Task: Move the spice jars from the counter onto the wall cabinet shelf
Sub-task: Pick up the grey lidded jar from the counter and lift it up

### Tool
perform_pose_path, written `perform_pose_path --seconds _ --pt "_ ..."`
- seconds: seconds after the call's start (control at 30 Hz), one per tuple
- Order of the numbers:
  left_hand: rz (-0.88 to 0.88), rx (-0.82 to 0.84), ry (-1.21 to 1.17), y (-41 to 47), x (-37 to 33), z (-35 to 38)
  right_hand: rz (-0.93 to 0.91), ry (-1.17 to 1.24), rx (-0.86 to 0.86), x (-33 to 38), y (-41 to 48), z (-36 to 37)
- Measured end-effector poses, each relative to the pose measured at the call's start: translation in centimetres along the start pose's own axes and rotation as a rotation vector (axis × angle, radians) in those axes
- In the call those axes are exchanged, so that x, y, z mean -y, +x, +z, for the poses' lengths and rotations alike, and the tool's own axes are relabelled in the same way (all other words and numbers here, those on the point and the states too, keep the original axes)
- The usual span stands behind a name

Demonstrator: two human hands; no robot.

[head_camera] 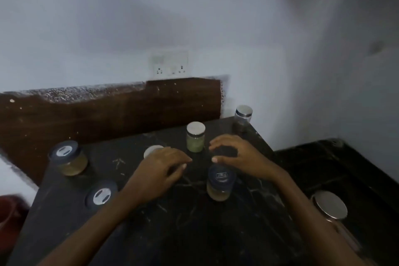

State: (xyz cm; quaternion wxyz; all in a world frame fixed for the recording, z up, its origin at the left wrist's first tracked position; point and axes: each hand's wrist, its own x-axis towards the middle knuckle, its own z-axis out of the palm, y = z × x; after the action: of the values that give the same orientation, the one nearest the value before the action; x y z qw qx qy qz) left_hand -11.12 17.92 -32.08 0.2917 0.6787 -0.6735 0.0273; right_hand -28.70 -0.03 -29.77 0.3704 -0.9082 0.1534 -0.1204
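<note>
the step in hand looks like the reach for a first pick: both hands hover over the black marble counter (172,227) with nothing in them. the left hand (164,164) lies palm down with its fingers relaxed, partly covering a pale round lid (152,149) whose jar is hidden. the right hand (235,153) is cupped, thumb and fingers apart in an arc, just behind the clear glass jar with a dark blue lid (220,181) and near the small glass jar of green powder with a silver lid (195,137); as far as i can tell it touches neither. the other spice jars stand on the counter too: a squat blue-lidded jar of yellowish contents (68,157) at the left edge, another blue-lidded jar (101,194) nearer the camera, and a dark-filled jar with a shiny lid (243,119) at the far corner. a large steel-lidded jar (330,207) stands on the lower black surface to the right. the wall cabinet shelf is out of view. next, i judge each hand must close round one jar's body, below the lid, and lift it straight up, clear of its neighbours
</note>
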Motion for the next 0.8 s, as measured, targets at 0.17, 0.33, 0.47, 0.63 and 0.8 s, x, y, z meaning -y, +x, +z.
perform_pose_path --seconds 0.17,0.33,0.47,0.63,0.8 --pt "-0.119 0.251 -0.017 -0.2 -1.1 7.4 0.194 0.019 -0.017 -6.6 -2.7 2.6" --pt "-0.181 0.548 0.214 0.2 -0.9 12.3 0.391 0.016 -0.053 -11.1 -3.2 6.2" --pt "-0.238 0.679 0.285 0.2 -0.9 14.2 0.451 0.153 -0.116 -13.0 -2.7 9.1" --pt "-0.255 0.726 0.319 -0.3 -1.1 15.1 0.414 0.2 -0.246 -13.9 -2.2 11.5" --pt "-0.218 0.737 0.339 -0.4 -0.5 14.6 0.421 0.229 -0.295 -14.0 -2.2 11.6"
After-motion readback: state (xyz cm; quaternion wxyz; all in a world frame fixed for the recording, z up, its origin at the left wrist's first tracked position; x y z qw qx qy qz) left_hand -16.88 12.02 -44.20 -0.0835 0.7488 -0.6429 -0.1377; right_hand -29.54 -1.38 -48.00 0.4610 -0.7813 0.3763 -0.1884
